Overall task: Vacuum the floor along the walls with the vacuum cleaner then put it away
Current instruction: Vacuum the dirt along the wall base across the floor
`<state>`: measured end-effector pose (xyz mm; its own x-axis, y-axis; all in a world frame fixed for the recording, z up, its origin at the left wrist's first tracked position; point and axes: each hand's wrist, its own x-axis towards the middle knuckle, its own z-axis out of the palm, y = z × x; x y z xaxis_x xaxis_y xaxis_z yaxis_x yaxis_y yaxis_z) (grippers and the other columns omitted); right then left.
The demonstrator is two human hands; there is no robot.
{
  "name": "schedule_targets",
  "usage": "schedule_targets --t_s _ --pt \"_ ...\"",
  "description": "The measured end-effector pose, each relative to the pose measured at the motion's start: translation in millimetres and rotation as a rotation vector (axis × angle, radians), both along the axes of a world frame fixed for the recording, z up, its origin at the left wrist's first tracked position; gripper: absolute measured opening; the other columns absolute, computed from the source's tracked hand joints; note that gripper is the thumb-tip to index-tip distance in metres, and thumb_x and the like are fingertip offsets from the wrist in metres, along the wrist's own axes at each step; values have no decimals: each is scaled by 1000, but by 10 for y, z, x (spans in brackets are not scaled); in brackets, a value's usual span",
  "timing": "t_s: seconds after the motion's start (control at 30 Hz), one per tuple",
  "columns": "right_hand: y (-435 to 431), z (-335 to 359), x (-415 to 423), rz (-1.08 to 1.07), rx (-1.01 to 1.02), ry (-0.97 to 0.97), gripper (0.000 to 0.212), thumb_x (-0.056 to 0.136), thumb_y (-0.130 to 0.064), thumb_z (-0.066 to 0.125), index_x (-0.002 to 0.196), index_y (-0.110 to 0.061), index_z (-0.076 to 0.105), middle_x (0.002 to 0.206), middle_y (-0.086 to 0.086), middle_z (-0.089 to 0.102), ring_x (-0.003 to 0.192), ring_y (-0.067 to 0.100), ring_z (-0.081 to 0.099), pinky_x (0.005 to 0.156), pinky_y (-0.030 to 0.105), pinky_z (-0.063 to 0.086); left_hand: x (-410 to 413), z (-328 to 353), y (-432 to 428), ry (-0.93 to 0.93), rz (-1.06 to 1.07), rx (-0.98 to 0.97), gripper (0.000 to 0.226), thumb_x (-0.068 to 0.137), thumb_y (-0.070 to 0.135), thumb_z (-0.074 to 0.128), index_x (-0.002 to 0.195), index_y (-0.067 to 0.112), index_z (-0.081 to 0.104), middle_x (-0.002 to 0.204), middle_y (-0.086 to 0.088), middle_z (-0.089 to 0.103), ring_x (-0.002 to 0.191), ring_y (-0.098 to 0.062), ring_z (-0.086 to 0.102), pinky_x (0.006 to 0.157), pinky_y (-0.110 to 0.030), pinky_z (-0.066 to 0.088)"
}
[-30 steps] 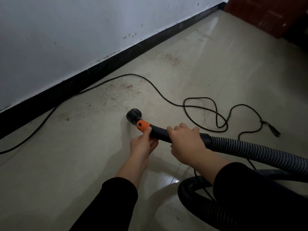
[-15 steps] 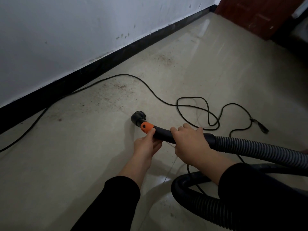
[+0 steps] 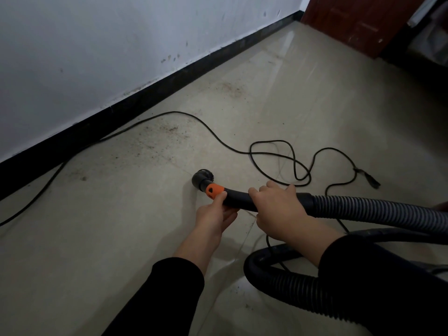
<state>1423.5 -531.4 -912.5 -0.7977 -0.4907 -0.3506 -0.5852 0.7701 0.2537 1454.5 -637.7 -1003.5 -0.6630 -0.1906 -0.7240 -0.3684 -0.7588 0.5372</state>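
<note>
Black hose handle (image 3: pixel 238 202) is held by both hands: right hand (image 3: pixel 278 209) is wrapped over it just ahead of the ribbed hose (image 3: pixel 375 212), and left hand (image 3: pixel 213 214) pinches it at the orange collar (image 3: pixel 214 189), thumb on top. This looks like the vacuuming step, early on. Round brush nozzle (image 3: pixel 202 179) sits low at the floor (image 3: pixel 97 238), well short of the baseboard (image 3: pixel 145 98); contact unclear. Handle's long axis runs right to left, nozzle end pointing left and slightly away, toward the wall. Next move: push the nozzle to the brown dirt (image 3: pixel 169 129) by the baseboard, minding the loose cord (image 3: pixel 177 112) around it.

No legible text or labels.
</note>
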Motion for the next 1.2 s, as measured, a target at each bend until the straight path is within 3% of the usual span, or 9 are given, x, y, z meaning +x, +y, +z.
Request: schedule_targets --t_s 0.3,0.47,0.9,1.1,1.2 --pt "70 48 136 31 -2 -16 34 92 -18 51 125 -18 46 114 2 55 112 22 43 93 46 34 177 16 -20 5 -82 -22 20 95 22 59 87 4 61 73 -12 74 74 -19 74 65 -25 57" --pt "83 66 186 63 4 -14 33 91 -19 53 124 -18 46 115 2 55 113 22 42 92 46 35 254 35 -41 -10 -140 -34 20 95 24 57 91 4 58 90 -20 72 82 -24 73 64 -27 55" --pt "56 132 372 148 13 -31 31 91 -19 53 122 -19 48 113 1 56 111 21 43 92 46 36 503 162 -201 -111 -333 -108 34 94 33 52 101 1 59 90 -18 72 79 -25 71 63 -29 55" --pt "-111 68 407 183 -25 -25 32 90 -20 54 121 -20 47 112 0 56 110 21 44 89 45 36 589 152 -373 -118 -289 -117 32 94 33 50 91 2 57 88 -16 70 80 -24 69 70 -29 55" --pt "-255 -3 415 197 -55 -17 31 90 -19 53 121 -20 47 112 0 56 109 22 44 87 44 35 616 113 -482 -118 -199 -116 25 94 32 51 92 7 55 95 -18 69 83 -26 69 66 -29 54"
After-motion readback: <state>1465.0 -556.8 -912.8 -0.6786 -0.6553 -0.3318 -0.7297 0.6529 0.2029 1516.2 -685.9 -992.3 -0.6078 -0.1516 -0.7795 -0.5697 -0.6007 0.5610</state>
